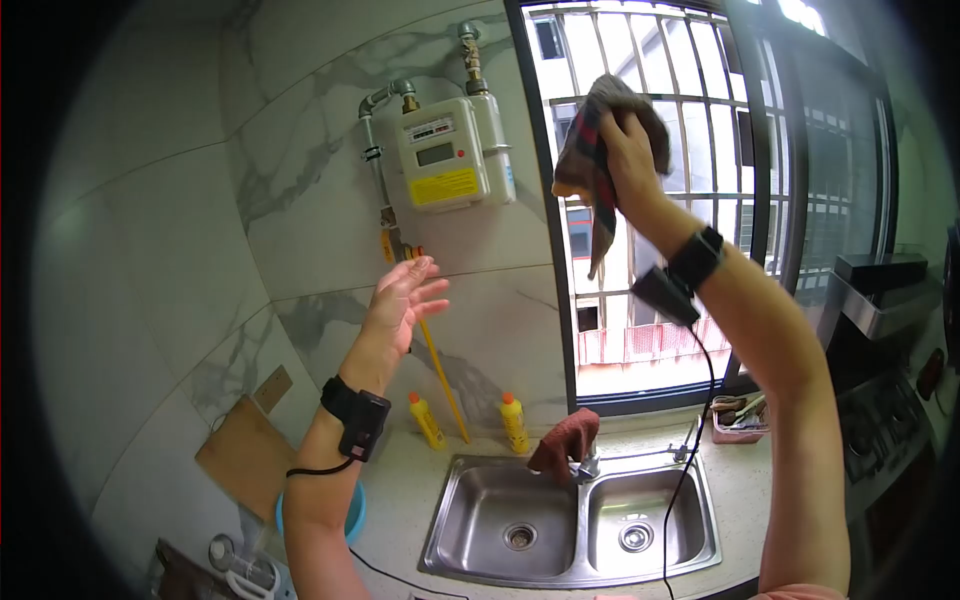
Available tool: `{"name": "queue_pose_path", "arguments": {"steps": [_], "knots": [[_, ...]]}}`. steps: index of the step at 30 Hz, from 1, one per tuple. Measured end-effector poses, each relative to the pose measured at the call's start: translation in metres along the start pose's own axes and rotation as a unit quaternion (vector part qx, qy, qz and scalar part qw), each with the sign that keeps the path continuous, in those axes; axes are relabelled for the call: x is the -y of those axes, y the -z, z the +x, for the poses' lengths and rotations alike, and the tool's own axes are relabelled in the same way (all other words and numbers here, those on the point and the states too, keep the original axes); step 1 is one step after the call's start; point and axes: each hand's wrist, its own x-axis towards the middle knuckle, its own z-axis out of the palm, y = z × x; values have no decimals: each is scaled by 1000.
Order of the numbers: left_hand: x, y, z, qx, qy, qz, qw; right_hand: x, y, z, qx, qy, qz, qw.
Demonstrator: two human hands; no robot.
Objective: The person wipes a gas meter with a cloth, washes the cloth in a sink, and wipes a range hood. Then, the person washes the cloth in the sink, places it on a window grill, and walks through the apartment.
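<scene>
My right hand (632, 160) is raised before the barred window, its fingers closed on a dark checked cloth (580, 160). One corner of that cloth hangs down below the hand. My left hand (405, 300) is held up near the tiled wall, fingers spread and holding nothing. Just above it is a white gas meter (440, 155) with a yellow label, fixed to the wall. A yellow gas hose (443, 375) runs down behind the left hand. Both wrists carry black strapped devices with cables.
Below is a double steel sink (505, 510), with a reddish cloth (567, 443) draped over its faucet. Two yellow bottles (514, 422) stand behind it. A basket of utensils (740, 418) and a stove (880, 425) are at right. A cutting board (245, 455) leans at left near a blue basin (355, 515).
</scene>
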Motion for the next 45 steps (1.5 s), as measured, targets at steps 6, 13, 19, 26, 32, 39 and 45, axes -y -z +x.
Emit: {"name": "queue_pose_path", "arguments": {"steps": [6, 13, 19, 26, 32, 39, 45], "knots": [[-24, 81, 67, -70, -204, 213, 953, 6, -100, 69, 68, 53, -298, 951], [-38, 102, 150, 51, -334, 201, 920, -74, -187, 120, 247, 124, -571, 773], [-28, 98, 155, 74, -312, 155, 934, -50, -225, 133, 370, -52, -699, 610], [-18, 103, 162, 32, -430, 272, 860, -95, -252, 173, 377, -165, -726, 552], [-7, 105, 176, 17, -486, 276, 829, -100, -256, 179, 384, -193, -678, 596], [-18, 114, 170, 58, -407, 269, 871, -110, -256, 186, 383, -189, -688, 586], [-22, 115, 167, 80, -392, 260, 879, -90, -263, 173, 378, -257, -655, 602]]}}
